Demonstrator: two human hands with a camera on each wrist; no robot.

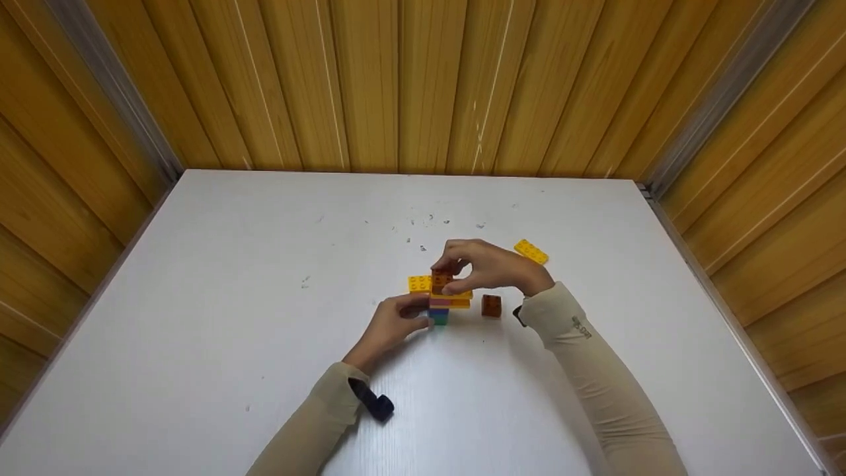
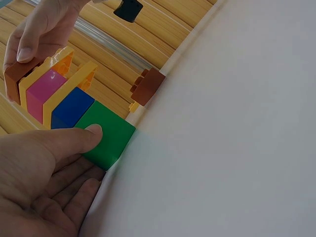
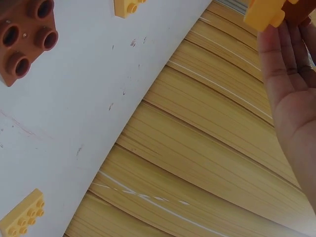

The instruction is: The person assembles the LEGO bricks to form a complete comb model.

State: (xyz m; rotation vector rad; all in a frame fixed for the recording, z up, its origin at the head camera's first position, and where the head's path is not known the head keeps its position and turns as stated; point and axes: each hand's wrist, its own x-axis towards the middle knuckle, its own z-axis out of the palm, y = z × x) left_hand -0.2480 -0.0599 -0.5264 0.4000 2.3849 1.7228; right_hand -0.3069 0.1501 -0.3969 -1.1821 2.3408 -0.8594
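Observation:
A tower of toy building bricks stands on the white table. From the bottom up, the left wrist view shows a green brick (image 2: 112,129), a blue brick (image 2: 74,106), a yellow plate (image 2: 52,104), a pink brick (image 2: 43,94) and a second yellow plate (image 2: 29,79). A brown brick (image 2: 15,79) is at the top, pinched between the thumb and fingers of my right hand (image 1: 486,264). My left hand (image 1: 393,320) grips the tower low down, thumb on the green brick and fingers partly hidden behind it.
A loose brown brick (image 1: 491,305) sits just right of the tower. Farther back on the right lies a loose yellow plate (image 1: 531,251). Another yellow plate (image 1: 418,284) shows behind the tower's left side. Wood-patterned walls (image 1: 423,86) border the white table (image 1: 231,317).

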